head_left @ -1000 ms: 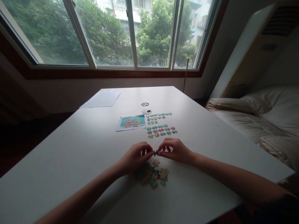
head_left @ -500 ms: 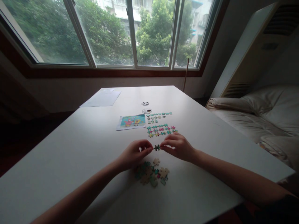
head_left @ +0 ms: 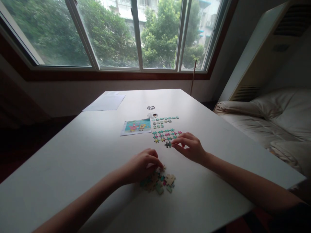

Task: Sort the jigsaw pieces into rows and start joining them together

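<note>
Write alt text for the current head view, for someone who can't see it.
A person's right hand holds a dark puzzle piece near rows of pieces on a white table; the left hand is at a loose pile of pieces nearer the viewer. A cartoon picture lies left of the rows.

The white table (head_left: 194, 197) bears a heap of puzzle pieces (head_left: 159, 187). Around the heap: a paper sheet (head_left: 104, 102) between ten and eleven o'clock, a picture (head_left: 137, 126) at eleven, two dark-rimmed circles (head_left: 152, 115) at twelve, piece rows (head_left: 167, 134) just past twelve.

Two hands (head_left: 143, 165) (head_left: 190, 147), one puzzle pile (head_left: 159, 187), one picture (head_left: 137, 127)
</note>
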Available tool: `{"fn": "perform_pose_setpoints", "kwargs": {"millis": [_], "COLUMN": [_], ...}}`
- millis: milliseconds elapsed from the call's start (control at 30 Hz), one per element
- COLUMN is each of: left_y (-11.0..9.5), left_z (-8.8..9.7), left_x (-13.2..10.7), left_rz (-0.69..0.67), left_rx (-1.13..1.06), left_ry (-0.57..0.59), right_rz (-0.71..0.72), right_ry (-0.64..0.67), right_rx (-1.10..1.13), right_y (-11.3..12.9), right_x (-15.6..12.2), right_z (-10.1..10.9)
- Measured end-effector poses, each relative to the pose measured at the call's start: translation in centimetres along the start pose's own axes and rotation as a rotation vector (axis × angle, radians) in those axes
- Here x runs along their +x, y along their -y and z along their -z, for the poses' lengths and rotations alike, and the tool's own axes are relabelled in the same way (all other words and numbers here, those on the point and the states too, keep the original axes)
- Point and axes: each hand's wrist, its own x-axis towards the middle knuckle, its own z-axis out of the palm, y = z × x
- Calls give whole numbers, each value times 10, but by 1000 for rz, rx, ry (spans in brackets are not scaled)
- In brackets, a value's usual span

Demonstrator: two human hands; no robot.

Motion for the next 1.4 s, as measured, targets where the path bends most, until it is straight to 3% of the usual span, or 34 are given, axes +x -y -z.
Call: {"fn": "perform_pose_setpoints", "kwargs": {"millis": [167, 300, 533, 667, 900, 1400], "left_y": [2, 4, 8, 10, 10, 9], "left_z": [2, 6, 6, 4, 4, 2], "left_x": [1, 2, 2, 3, 2, 2], "left_rz": [11, 23, 66, 90, 123, 166], "left_rx": [103, 178, 294, 322, 317, 309], "left_ry": [1, -32, -72, -106, -90, -95], "right_rz": [39, 33, -319, -435, -447, -463], "right_ry": [17, 79, 187, 266, 326, 323], "right_rx": [-34, -103, -89, -115, -84, -89], "right_y": [-3, -26, -103, -124, -131, -132], "right_x": [2, 11, 18, 11, 6, 3], "right_z": [3, 8, -2, -8, -5, -3]}}
